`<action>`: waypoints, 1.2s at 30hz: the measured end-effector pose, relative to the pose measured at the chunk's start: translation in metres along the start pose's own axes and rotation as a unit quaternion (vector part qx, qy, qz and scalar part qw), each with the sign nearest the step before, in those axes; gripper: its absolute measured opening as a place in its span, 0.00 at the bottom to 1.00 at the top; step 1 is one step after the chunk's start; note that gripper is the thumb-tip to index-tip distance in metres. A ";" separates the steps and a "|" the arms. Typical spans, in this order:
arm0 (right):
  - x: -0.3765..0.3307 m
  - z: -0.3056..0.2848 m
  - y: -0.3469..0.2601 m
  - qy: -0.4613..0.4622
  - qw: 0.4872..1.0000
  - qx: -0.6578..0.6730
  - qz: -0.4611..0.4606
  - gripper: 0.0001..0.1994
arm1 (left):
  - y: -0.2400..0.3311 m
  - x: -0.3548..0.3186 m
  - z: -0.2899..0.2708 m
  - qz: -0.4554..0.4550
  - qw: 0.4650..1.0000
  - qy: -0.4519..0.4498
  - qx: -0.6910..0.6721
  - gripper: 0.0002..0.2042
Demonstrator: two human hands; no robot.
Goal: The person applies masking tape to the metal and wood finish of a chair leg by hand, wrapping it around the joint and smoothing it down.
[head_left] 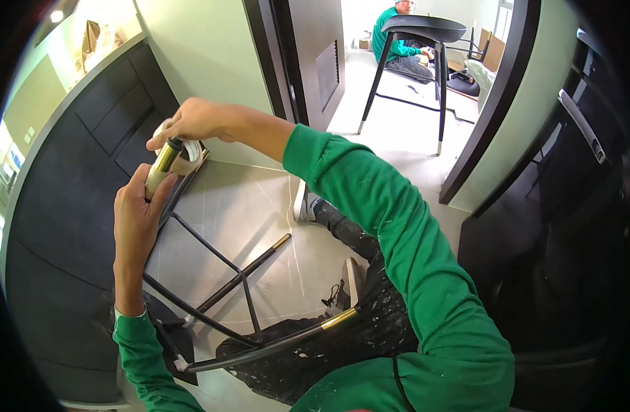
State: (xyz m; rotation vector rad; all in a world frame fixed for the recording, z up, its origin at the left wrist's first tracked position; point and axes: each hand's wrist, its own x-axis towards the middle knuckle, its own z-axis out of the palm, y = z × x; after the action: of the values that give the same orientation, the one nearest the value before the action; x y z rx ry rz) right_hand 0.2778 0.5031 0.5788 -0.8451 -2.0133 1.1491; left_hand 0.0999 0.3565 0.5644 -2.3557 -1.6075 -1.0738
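A black stool frame point(222, 292) with gold leg tips lies tipped over on the floor, its legs and crossbars spread in front of me. My left hand point(140, 202) is closed around the gold end of one leg point(166, 159), where a pale covering that looks like tape shows. Above it, my right hand point(200, 122) is closed at a roll of beige masking tape point(190, 159), right beside the leg's black tip. My fingers partly hide the roll. Two other gold leg tips, a near one point(339, 318) and a farther one point(282, 242), point toward the right.
A dark curved cabinet point(68, 192) rises at the left. Through the doorway, an upright black stool point(425, 31) stands near a seated person point(397, 51) in green. A dark door point(322, 55) stands ajar. A glossy black appliance point(555, 226) is at the right. My legs point(308, 357) lie across the tiles.
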 end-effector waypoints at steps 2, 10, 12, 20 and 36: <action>0.002 -0.002 -0.014 0.009 0.998 0.033 -0.059 0.21 | -0.001 0.001 0.001 -0.023 0.999 0.000 0.025 0.17; -0.014 -0.005 -0.075 -0.010 0.996 0.001 -0.089 0.13 | 0.004 -0.002 -0.005 -0.036 0.998 0.000 0.045 0.18; -0.019 0.001 -0.080 0.001 0.993 0.019 -0.113 0.11 | 0.004 -0.002 -0.008 -0.040 0.999 -0.009 0.023 0.19; -0.034 0.010 -0.095 -0.026 0.991 0.017 -0.130 0.19 | -0.001 -0.005 -0.009 -0.038 0.999 -0.012 0.001 0.25; -0.130 0.034 -0.092 0.004 0.963 -0.023 -0.270 0.12 | -0.024 0.001 -0.015 0.031 0.973 -0.097 -0.208 0.17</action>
State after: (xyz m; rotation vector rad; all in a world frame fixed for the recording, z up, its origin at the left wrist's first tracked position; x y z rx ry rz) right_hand 0.3060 0.3480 0.6177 -0.2815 -2.0877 0.7844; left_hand 0.0722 0.3607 0.5692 -2.8350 -1.4685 -1.3144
